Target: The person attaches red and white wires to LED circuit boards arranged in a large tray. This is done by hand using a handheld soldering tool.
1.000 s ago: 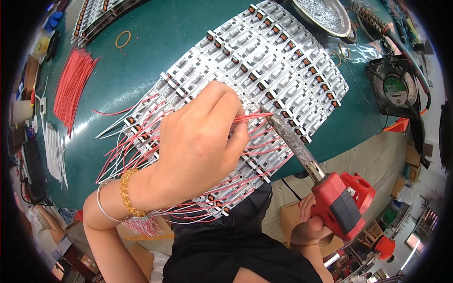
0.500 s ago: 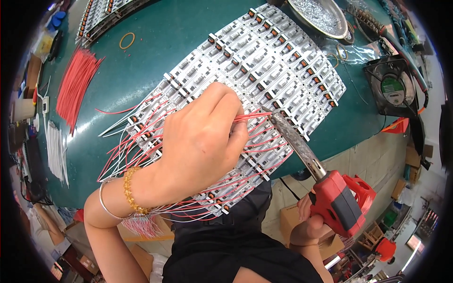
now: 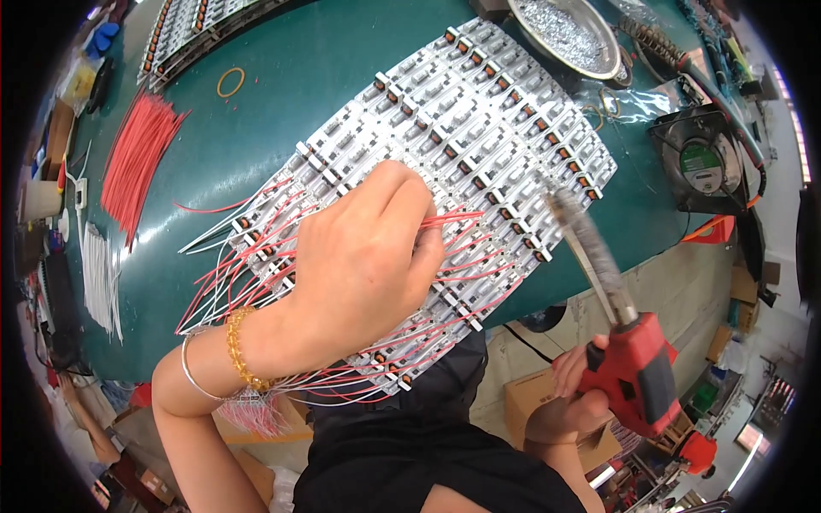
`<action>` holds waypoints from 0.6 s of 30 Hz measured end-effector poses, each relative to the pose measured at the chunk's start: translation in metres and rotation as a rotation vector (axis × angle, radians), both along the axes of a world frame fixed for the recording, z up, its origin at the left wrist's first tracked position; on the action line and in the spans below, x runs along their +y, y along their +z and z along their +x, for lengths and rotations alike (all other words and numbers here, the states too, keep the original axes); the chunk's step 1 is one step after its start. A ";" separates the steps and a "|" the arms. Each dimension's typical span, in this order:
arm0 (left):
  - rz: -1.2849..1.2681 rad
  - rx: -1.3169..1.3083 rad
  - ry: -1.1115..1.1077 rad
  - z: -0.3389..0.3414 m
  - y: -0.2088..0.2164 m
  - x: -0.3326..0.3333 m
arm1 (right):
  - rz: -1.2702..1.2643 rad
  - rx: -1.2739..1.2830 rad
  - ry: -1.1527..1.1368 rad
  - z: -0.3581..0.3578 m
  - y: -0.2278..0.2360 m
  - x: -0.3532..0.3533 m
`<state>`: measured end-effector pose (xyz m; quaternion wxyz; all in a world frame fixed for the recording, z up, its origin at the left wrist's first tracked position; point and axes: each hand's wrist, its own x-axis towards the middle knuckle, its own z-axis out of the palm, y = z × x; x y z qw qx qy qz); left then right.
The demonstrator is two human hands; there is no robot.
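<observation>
My left hand (image 3: 363,244) is closed in a pinch on several red wires (image 3: 453,219), their ends pointing right above a panel of small white circuit boards (image 3: 462,115). The fingertips are partly hidden behind the hand. My right hand (image 3: 571,395) grips a red and black soldering gun (image 3: 640,372). Its long metal tip, smeared by motion, points up and left over the panel's right edge, apart from the wires. Red and white wires (image 3: 224,278) trail from the panel's left and lower rows, some passing under my left wrist.
Bundles of red wires (image 3: 139,167) and white wires (image 3: 101,278) lie at the left of the green table. More boards (image 3: 192,38) are stacked at the far left. A metal dish (image 3: 614,64), a black fan (image 3: 703,162) and a corded iron (image 3: 727,111) stand far right.
The soldering gun has swung right, its tip drawing away from the red wire ends. My left hand has hardly moved and still pinches the wires. The panel has shifted slightly left in view.
</observation>
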<state>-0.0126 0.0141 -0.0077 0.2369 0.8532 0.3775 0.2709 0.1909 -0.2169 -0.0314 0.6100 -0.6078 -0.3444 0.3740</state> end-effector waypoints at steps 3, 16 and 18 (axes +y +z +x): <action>0.024 -0.036 -0.006 -0.001 -0.003 -0.001 | 0.007 -0.069 0.371 0.053 0.038 0.025; 0.011 -0.160 0.022 -0.015 0.020 0.017 | 0.304 -0.202 -0.089 0.028 0.022 0.099; -0.125 -0.115 -0.015 -0.016 0.020 0.019 | 0.199 -0.176 -0.132 0.008 0.015 0.072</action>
